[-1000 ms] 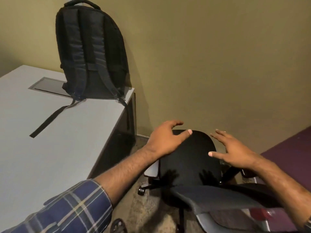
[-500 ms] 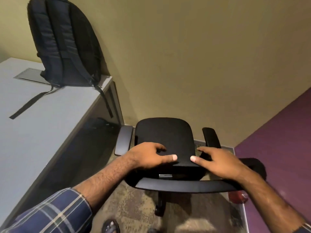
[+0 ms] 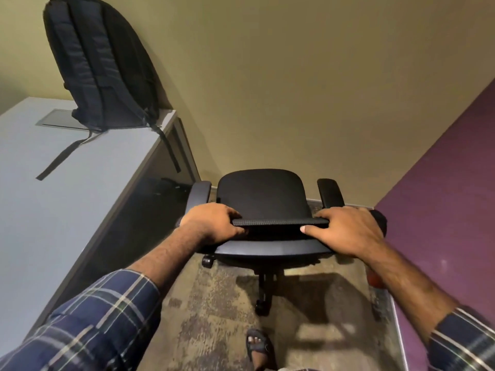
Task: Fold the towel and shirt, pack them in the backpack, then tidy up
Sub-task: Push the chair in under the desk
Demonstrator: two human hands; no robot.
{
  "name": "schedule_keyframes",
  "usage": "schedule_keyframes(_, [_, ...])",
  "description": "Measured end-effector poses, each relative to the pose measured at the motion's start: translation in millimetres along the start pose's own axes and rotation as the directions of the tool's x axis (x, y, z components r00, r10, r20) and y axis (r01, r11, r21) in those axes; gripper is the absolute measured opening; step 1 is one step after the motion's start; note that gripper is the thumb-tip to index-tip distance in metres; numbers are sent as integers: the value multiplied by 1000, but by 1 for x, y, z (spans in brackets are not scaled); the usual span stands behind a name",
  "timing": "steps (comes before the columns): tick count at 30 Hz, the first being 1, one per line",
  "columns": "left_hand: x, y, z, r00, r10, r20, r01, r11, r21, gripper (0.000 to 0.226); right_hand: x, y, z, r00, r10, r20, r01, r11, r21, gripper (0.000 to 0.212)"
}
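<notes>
A black backpack [image 3: 101,65] stands upright at the far corner of the white desk [image 3: 53,210], leaning on the wall, its straps trailing over the desktop and the desk's edge. No towel or shirt is in view. A black office chair [image 3: 261,195] stands in front of me, seen from behind and above. My left hand [image 3: 211,223] grips the left end of the top edge of the chair's backrest. My right hand [image 3: 345,228] grips the right end of that same edge.
The chair stands between the desk on the left and a purple wall [image 3: 442,210] on the right, close to the beige back wall. Patterned carpet [image 3: 214,303] lies beneath it. My sandalled foot [image 3: 258,346] is just behind the chair base.
My hands went from hovering over the chair to gripping the top of its backrest. The chair now stands squarer and farther from me, towards the back wall.
</notes>
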State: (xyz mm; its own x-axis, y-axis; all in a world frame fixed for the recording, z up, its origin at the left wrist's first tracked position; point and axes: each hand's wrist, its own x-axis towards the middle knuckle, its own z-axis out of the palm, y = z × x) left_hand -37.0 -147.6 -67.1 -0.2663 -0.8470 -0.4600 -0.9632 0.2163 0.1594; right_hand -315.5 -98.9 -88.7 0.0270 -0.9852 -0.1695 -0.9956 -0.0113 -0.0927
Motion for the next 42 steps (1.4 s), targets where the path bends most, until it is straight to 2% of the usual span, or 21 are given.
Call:
schedule_keyframes(5, [-20,-3,15,999,-16,-33,16,1000,-4,46,-22,-5,10,999,27,-26,-25,998,59,76])
schedule_keyframes(10, [-45,-6,34,990,-41,-132,35,998,-43,39,-46,-10,18,999,40,-17,-39,997,61,74])
schedule_keyframes(15, [-73,-6,57,937,-71,-342,36,994,-107,32,-68,-17,23,995,81,-55,-76,994,81,68])
schedule_keyframes(18, [-88,-2,63,911,-87,-404,33,990,-139,30,-75,-21,15,994,99,-43,-93,988,124,64])
schedule_keyframes(31, [-104,-9,77,921,-131,-366,93,989,-118,33,-108,-33,15,995,75,-61,-68,991,111,57])
schedule_keyframes(42, [-123,14,94,924,-201,-324,156,975,-159,39,-126,-13,20,994,-25,-105,33,997,74,55])
